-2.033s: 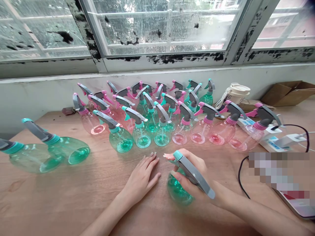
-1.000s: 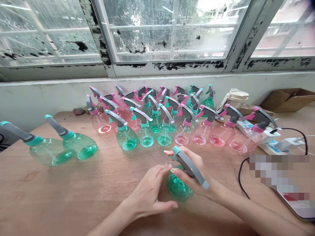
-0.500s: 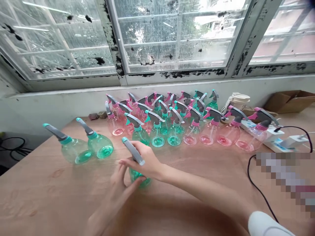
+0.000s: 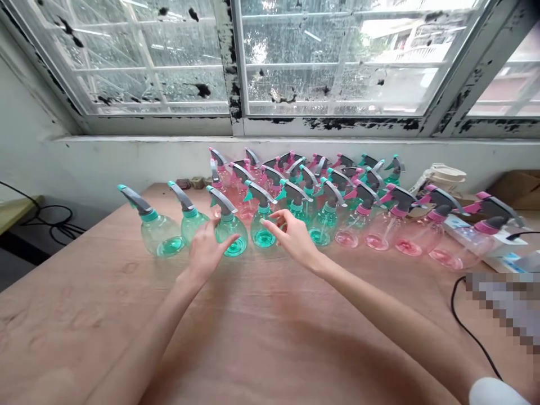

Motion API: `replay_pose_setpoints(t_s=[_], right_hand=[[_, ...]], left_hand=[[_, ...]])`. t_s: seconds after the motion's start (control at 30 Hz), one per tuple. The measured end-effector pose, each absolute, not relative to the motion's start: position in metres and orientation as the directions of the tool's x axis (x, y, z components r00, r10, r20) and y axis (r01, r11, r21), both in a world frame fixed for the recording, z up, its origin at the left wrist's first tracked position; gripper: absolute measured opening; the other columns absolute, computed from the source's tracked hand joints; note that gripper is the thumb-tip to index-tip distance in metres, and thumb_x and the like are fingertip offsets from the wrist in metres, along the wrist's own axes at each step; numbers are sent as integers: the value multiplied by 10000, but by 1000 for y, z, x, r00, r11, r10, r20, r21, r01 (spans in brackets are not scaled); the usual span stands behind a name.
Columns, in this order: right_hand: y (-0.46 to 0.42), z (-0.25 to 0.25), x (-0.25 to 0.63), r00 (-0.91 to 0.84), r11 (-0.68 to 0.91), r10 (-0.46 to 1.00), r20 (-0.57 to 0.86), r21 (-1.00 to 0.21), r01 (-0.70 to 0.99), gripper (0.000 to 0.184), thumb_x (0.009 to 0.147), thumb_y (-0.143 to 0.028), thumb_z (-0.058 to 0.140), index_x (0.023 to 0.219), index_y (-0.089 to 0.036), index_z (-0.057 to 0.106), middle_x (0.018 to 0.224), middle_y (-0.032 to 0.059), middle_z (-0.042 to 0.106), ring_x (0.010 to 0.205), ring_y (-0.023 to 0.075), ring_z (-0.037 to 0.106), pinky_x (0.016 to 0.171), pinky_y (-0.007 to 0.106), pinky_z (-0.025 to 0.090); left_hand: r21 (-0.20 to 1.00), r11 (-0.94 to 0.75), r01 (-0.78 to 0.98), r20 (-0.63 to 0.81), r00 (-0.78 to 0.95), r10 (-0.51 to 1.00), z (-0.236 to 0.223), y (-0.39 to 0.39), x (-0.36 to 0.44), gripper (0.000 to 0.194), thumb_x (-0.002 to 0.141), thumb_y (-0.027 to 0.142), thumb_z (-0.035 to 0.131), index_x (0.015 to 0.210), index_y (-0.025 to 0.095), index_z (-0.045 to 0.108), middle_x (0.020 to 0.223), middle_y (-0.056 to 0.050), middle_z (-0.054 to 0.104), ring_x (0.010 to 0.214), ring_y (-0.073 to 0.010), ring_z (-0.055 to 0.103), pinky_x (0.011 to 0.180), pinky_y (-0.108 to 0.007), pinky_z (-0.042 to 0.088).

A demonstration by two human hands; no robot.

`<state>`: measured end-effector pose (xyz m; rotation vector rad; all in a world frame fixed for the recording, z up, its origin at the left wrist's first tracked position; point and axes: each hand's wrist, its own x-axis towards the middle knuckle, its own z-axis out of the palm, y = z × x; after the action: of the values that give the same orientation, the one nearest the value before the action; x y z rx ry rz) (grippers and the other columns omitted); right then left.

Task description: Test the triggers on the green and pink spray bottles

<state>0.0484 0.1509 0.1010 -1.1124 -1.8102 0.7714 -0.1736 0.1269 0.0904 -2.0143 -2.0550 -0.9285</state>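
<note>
A green spray bottle with a grey trigger head stands upright on the wooden table. My left hand is at its left side, the thumb stretched across its front and the fingers beside it; whether they press on it I cannot tell. Further right, my right hand is open with curved fingers, thumb and forefinger apart by another green spray bottle. Nothing shows in its grasp. To the left stand a third green bottle, partly behind my left fingers, and a paler one.
Pink spray bottles continue the front row to the right, with several pink and green ones behind. A power strip, black cable, white-lidded cup and cardboard box are at the right. A window is behind.
The green spray bottle moved left in my right hand, with my left hand joining it, and now stands in the row. My right hand has let go. The view has turned left.
</note>
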Motion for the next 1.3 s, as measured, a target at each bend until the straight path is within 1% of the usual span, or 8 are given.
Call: replay_pose_setpoints(t_s=[0.2,0.33,0.43,0.57,0.67,0.8,1.03,1.3], right_hand=[[165,105,39,-193,320,947,256,-806,498,669,893,-514,567,1384,-85,419,688,34,707,709,216,688,644,291,479],[176,103,27,-180,286,958,223,-759,585,656,865,-473,626,1371,-80,481,526,12,644,689,259,703,652,302,472],[181,98,25,-166,274,962,218,-730,627,635,844,-445,660,1356,-102,507,603,44,677,713,274,709,636,296,465],[175,94,28,-142,275,959,244,-690,669,618,806,-493,686,1280,-125,538,847,117,720,828,302,698,643,300,437],[161,94,33,-150,275,959,239,-672,688,597,802,-532,673,1221,-130,535,744,79,693,731,287,682,573,279,383],[132,95,51,-204,278,961,189,-640,716,543,817,-561,635,1164,-166,501,565,-25,568,568,230,611,493,247,282],[92,104,117,-428,410,886,177,-730,547,379,785,-541,682,916,-223,521,621,-55,530,574,154,535,523,238,324],[100,105,182,-428,636,749,506,-730,249,373,741,-418,768,960,-203,557,915,29,559,827,178,527,713,293,443]], left_hand=[[86,13,996,518,-56,853,99,143,-168,544,824,459,676,1204,77,602,1086,-181,624,1066,-363,558,902,-449,472],[57,14,998,580,-45,813,99,136,-165,517,864,437,626,1238,83,579,1088,-195,608,1045,-366,554,863,-462,487],[71,-3,997,679,-46,733,98,115,-159,447,895,398,582,1232,105,581,1089,-181,600,1042,-348,557,864,-457,493],[196,-146,970,678,-26,735,94,85,-147,308,925,351,531,1161,168,607,1050,-111,614,1014,-284,596,875,-419,505],[407,-232,883,548,-33,836,85,77,-139,303,911,362,555,1166,201,579,1086,-74,628,1028,-247,621,907,-408,507],[602,-216,768,388,-46,920,70,78,-127,578,817,424,671,1312,213,460,1280,-106,574,1203,-285,554,979,-458,472],[775,-327,541,211,265,941,60,62,-73,698,789,416,736,1386,287,398,1343,-85,561,1239,-301,531,1013,-469,443],[827,-418,377,222,464,857,44,67,2,740,748,403,793,1383,247,446,1377,-121,510,1277,-327,480,1064,-490,398]])
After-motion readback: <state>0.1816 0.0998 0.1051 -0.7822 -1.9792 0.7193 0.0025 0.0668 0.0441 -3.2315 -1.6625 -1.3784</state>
